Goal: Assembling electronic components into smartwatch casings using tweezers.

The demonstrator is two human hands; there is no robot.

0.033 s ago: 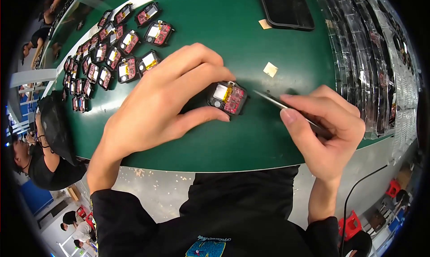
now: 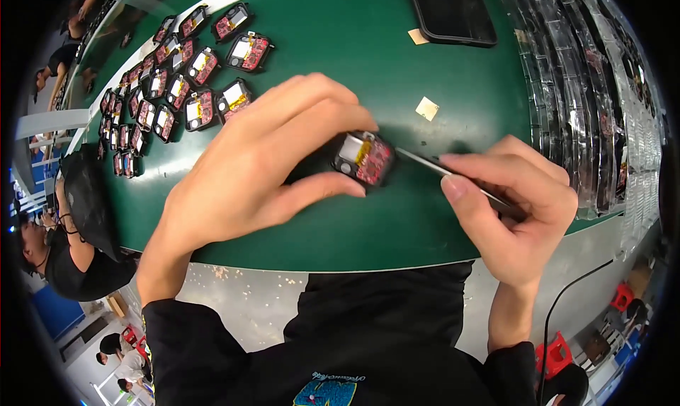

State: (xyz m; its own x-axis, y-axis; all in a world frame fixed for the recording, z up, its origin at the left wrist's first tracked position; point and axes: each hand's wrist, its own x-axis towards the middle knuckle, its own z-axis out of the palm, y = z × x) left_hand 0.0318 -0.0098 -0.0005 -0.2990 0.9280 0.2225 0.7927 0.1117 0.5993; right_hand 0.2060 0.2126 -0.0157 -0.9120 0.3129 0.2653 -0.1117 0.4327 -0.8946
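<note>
A small black electronic device (image 2: 363, 158) with its inside exposed sits over the green table. A red circuit board, a pale silver block and yellow tape show in it. My left hand (image 2: 262, 151) grips its left side, thumb below and fingers above. In my right hand (image 2: 513, 208) are slim metal tweezers (image 2: 423, 162), pinched between thumb and fingers. Their tip points left, close to the device's upper right edge; I cannot tell whether it touches. Many like devices (image 2: 203, 66) lie in rows at the far left, the nearest ones partly behind my left hand.
A black phone (image 2: 453, 13) lies at the far right, beside a small tan square. A pale square piece (image 2: 426, 109) lies beyond the tweezers. Stacked clear plastic trays (image 2: 567, 109) line the right side. A person in black (image 2: 71, 264) sits at the left edge.
The device has shifted slightly right and towards me in my left hand. The tweezers' tip has moved a little left and lower.
</note>
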